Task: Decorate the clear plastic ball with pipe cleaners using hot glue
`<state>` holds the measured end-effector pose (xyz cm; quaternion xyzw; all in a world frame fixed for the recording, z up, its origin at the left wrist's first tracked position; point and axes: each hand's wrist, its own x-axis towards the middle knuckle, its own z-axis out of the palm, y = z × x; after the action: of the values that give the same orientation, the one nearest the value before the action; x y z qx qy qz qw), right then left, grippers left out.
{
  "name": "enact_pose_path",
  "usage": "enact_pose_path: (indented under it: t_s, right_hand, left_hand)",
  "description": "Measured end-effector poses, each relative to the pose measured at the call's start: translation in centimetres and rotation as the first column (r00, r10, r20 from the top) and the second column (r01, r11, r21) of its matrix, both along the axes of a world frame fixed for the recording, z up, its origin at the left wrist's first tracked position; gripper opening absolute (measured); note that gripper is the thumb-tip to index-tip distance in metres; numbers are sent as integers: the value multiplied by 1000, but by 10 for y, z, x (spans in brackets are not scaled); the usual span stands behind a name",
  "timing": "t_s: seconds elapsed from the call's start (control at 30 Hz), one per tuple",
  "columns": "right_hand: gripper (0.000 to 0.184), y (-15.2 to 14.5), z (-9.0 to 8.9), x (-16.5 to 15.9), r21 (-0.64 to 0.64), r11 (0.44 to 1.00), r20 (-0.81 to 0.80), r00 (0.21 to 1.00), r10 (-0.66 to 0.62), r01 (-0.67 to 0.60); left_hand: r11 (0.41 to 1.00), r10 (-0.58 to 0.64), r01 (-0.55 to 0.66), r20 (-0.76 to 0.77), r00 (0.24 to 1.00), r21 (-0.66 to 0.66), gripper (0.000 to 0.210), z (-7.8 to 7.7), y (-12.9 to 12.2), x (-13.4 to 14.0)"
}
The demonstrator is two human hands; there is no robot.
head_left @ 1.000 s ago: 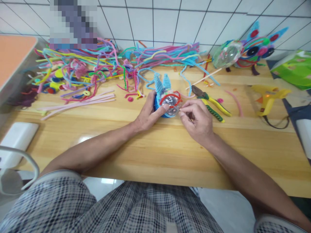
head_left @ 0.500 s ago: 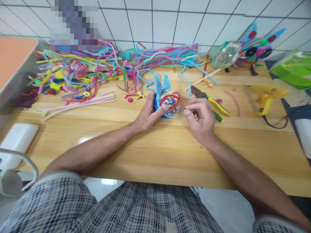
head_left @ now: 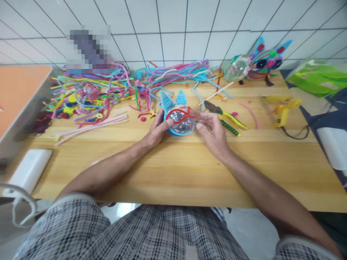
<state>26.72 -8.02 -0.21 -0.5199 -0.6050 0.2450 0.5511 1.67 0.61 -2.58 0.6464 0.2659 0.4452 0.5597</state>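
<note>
Both your forearms reach in over the table's near edge — elbows wide, hands meeting past the middle of the top. Your left hand [head_left: 158, 129] wraps the left side of the eared craft piece [head_left: 181, 125], thumb across its front, fingers behind, closed firmly on it. Your right hand [head_left: 214, 131] is at the piece's right side, fingers curled, thumb and forefinger slightly parted; whether they touch it or pinch anything, you cannot tell from here.

The table [head_left: 162, 173] is pale, grained wood, its far edge along a white tiled wall [head_left: 173, 21] with dark grout lines. Fuzzy pipe cleaners [head_left: 176, 74] heap along that edge toward the far left corner; a finished-looking animal figure [head_left: 238, 69] sits by the far right corner. Yellow-green pliers [head_left: 234, 121] lie right of your hand, and a yellow glue gun [head_left: 283, 108] is nearer the right edge.

Your piece is clear, rounded and shiny, with ribbed blue pointed ears and a wavy red fuzzy strip — blue along its base.
</note>
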Motion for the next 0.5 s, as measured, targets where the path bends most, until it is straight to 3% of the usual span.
enact_pose_path:
  t_s: [0.07, 0.17, 0.3, 0.5]
  right_hand:
    - [48, -7, 9, -8, -34, 996, -121, 990, 76, -81]
    - [54, -15, 23, -13, 17, 993, -167, 979, 114, -113]
    - [48, -19, 33, -9, 161, 985, -84, 993, 81, -67]
    - [46, -18, 33, -5, 242, 970, 68, 997, 20, -35]
  left_hand:
    - [999, -11, 14, 71, 997, -35, 89, 2, -5, -1]
    - [992, -15, 7, 66, 998, 123, 89, 2, -11, -8]
    - [938, -102, 112, -46, 994, 329, 90, -1, -14, -20]
    - [892, -163, 202, -129, 978, 404, 85, -12, -15, -27]
